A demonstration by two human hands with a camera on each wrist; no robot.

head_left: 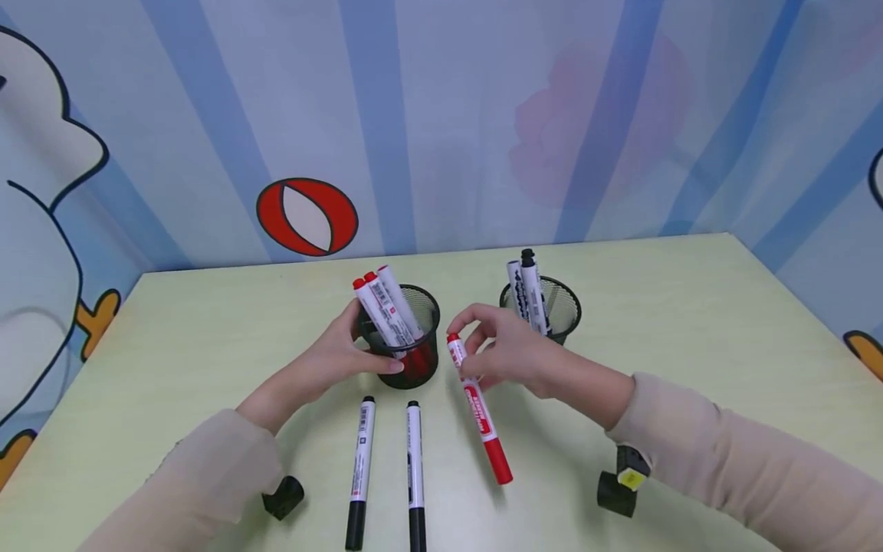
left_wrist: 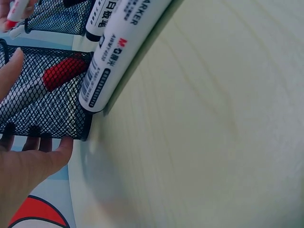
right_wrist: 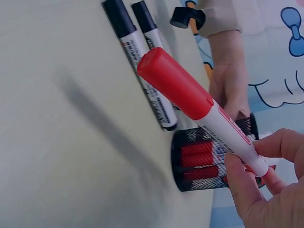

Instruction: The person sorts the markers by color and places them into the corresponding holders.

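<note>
My left hand (head_left: 348,349) grips a black mesh pen cup (head_left: 429,345), thumb at its front and fingers round its far side. Inside lean three red-ended whiteboard markers (head_left: 388,310), their red caps (right_wrist: 197,159) down, seen through the mesh in the right wrist view. My right hand (head_left: 507,345) pinches another red marker (head_left: 476,402) near its plain end, above the table, its red cap slanting down toward the front. Two black-capped markers (head_left: 362,452) (head_left: 415,468) lie side by side on the table in front of the left cup.
A second mesh cup (head_left: 566,307) holding black-ended markers (head_left: 530,287) stands behind my right hand. The pale wooden table (head_left: 228,330) ends at a blue striped backdrop (head_left: 455,153). Black wrist-worn devices (head_left: 283,497) (head_left: 621,483) hang below both sleeves.
</note>
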